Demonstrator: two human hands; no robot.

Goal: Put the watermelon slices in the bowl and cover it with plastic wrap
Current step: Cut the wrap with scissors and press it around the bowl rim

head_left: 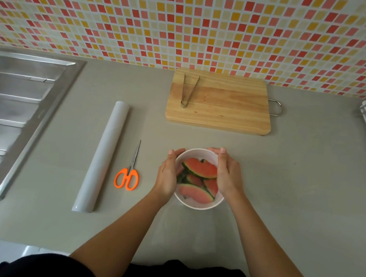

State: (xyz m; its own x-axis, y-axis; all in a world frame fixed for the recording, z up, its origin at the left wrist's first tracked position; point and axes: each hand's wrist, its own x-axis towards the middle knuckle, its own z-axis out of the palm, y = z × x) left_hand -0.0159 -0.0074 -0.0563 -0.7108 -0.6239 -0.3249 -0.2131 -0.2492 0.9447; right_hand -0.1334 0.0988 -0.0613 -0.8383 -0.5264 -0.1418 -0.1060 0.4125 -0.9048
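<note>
Curling left grip [167, 176] round left wall of white bowl [197, 204]; curling right grip [227, 175] over right rim. Resting bowl on worktop [292, 188], centre toward front edge, watermelon slices [199, 170] piled inside. Trailing faint clear film [193, 231] from bowl toward front edge. Lying left of bowl: orange scissors [126, 177], plastic wrap roll [104, 155]. Sitting at back edge: cutting board [222, 106], tongs [183, 104] on it.

- Bare surface [304, 167] lies open in the right of the frame.
- Scissors [130, 169] and wrap roll [101, 157] block the centre left; cutting board [222, 106] blocks upper centre.
</note>
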